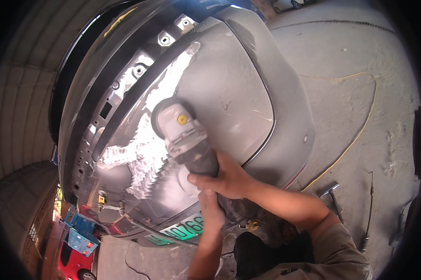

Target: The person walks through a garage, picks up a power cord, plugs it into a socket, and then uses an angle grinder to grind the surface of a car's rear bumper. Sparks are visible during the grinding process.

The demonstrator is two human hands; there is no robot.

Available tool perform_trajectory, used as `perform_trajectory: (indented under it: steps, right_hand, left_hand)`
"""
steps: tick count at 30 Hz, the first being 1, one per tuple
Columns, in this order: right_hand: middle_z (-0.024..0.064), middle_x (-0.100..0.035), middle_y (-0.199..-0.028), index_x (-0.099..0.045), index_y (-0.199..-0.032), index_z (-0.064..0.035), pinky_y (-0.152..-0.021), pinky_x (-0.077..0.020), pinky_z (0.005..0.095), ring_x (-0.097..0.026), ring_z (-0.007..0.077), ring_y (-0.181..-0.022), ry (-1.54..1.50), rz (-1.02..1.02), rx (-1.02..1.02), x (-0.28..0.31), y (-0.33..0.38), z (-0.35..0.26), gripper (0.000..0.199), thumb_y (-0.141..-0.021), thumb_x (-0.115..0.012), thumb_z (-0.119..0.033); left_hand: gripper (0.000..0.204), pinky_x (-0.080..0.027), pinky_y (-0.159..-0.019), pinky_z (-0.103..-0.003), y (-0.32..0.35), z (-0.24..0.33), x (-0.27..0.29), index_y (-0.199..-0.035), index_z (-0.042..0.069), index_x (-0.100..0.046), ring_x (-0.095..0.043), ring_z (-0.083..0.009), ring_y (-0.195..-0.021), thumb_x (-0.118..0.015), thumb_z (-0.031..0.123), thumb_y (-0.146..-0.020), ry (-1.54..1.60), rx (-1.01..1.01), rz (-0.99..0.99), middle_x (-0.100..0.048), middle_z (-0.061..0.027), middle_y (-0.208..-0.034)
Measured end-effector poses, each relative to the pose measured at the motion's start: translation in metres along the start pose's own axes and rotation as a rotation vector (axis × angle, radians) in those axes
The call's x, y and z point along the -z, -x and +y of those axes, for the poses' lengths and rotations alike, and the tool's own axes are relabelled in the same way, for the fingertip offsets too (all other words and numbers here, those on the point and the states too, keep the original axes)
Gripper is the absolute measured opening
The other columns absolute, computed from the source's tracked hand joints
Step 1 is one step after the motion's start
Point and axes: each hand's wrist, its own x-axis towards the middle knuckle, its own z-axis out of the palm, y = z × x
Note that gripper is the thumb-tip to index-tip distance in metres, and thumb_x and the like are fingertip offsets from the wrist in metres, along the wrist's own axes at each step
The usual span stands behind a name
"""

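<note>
A dusty angle grinder [186,140], grey-headed with a yellow button, rests its disc on the rear panel [219,79] of a dark grey car. My right hand [231,178] wraps around the grinder's dark body from the right. Lower down, my left hand [212,209] closes round the rear part of the same tool, partly hiding it. Beside the disc, a bright patch of bare metal [147,126] runs up and down the panel, with ridged scuff marks at its lower end. The disc's contact face is hidden beneath the head.
A green number plate [182,231] sits below the panel. On the concrete floor lie a hammer-like tool [331,190], a slim rod tool [370,210] and a yellow hose [359,137]. A blue cabinet [81,235] and a red car [70,263] stand at lower left.
</note>
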Motion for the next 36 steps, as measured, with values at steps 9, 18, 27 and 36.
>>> perform_trajectory:
  steps: [9,18,27,36]
  right_hand:
    - [0.0141,-0.063,-0.093,-0.057,-0.107,0.0043,-0.082,-0.0456,0.0345,-0.06,0.0216,-0.088,-0.018,-0.008,0.05,0.009,-0.002,-0.002,0.052,-0.078,-0.072,-0.036]
    - [0.0135,-0.064,-0.094,-0.057,-0.107,0.0047,-0.082,-0.0458,0.0335,-0.06,0.0204,-0.089,-0.005,-0.034,0.025,0.023,-0.002,-0.01,0.051,-0.078,-0.073,-0.035]
    - [0.0113,-0.064,-0.089,-0.058,-0.105,0.0034,-0.079,-0.0463,0.0326,-0.06,0.0194,-0.083,0.015,-0.053,0.098,0.038,-0.008,-0.011,0.048,-0.079,-0.072,-0.034]
    - [0.0104,-0.064,-0.086,-0.059,-0.103,0.002,-0.077,-0.047,0.0324,-0.06,0.0191,-0.081,-0.015,-0.014,0.153,0.042,-0.015,-0.017,0.045,-0.08,-0.071,-0.035]
  left_hand:
    - [0.066,-0.043,-0.089,-0.034,-0.002,-0.007,-0.008,-0.115,-0.008,-0.053,-0.056,-0.0217,-0.104,-0.028,0.052,-0.1,0.038,0.002,0.017,-0.059,-0.0156,-0.111]
    - [0.065,-0.048,-0.087,-0.032,-0.008,-0.014,-0.016,-0.136,0.002,-0.036,-0.056,-0.0195,-0.107,-0.026,0.055,-0.1,0.073,0.079,-0.027,-0.052,-0.0113,-0.121]
    - [0.066,-0.044,-0.091,-0.033,-0.012,-0.007,-0.043,-0.13,-0.002,-0.04,-0.054,-0.0211,-0.109,-0.027,0.055,-0.099,0.051,-0.003,0.054,-0.055,-0.0132,-0.119]
    - [0.066,-0.042,-0.097,-0.034,-0.018,0.01,-0.05,-0.139,0.002,-0.033,-0.051,-0.0223,-0.116,-0.028,0.055,-0.1,0.003,0.009,0.029,-0.05,-0.0119,-0.128]
